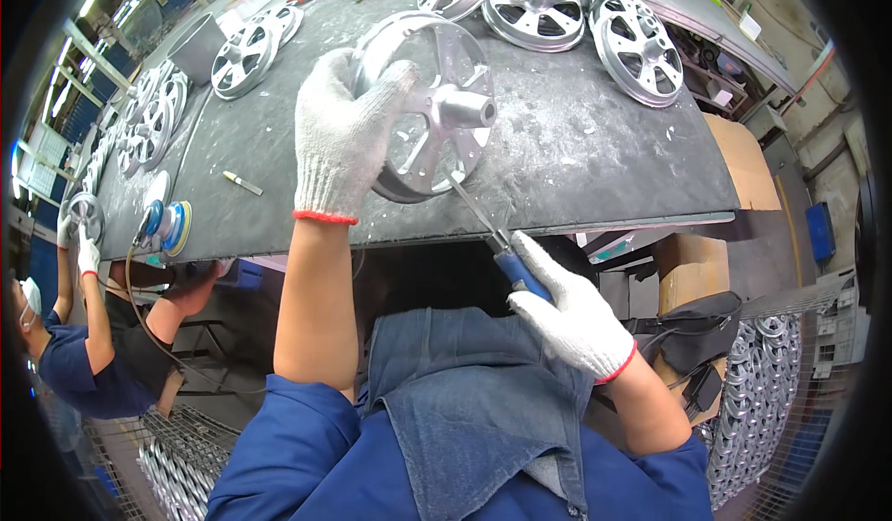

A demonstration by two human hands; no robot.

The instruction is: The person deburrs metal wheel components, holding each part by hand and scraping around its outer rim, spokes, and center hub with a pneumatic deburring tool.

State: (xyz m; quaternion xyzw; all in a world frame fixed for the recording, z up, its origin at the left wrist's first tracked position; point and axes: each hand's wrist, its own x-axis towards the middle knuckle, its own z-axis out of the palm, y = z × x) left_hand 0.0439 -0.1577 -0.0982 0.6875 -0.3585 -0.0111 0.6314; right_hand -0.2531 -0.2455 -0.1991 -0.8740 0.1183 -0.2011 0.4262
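Observation:
Gloved in white knit with a red cuff, my left hand [346, 131] grips a silver spoked metal wheel [409, 186] by its left rim and tilts it up over the bench. The wheel's hub sticks out toward the right. My right hand [576, 321], in a matching glove, is closed around the blue handle of a hand tool [512, 265] with a thin metal blade. Its blade slants up to the wheel's lower rim; whether the tip touches cannot be told. The exact kind of blade is unclear.
Several silver wheels [534, 14] lie along the dark bench [576, 163], with more at left. A marker pen [242, 183], a blue sander [170, 226] and a grey bucket [197, 49] are on it. A co-worker [88, 354] sits left. Cardboard [743, 163] hangs off the right edge.

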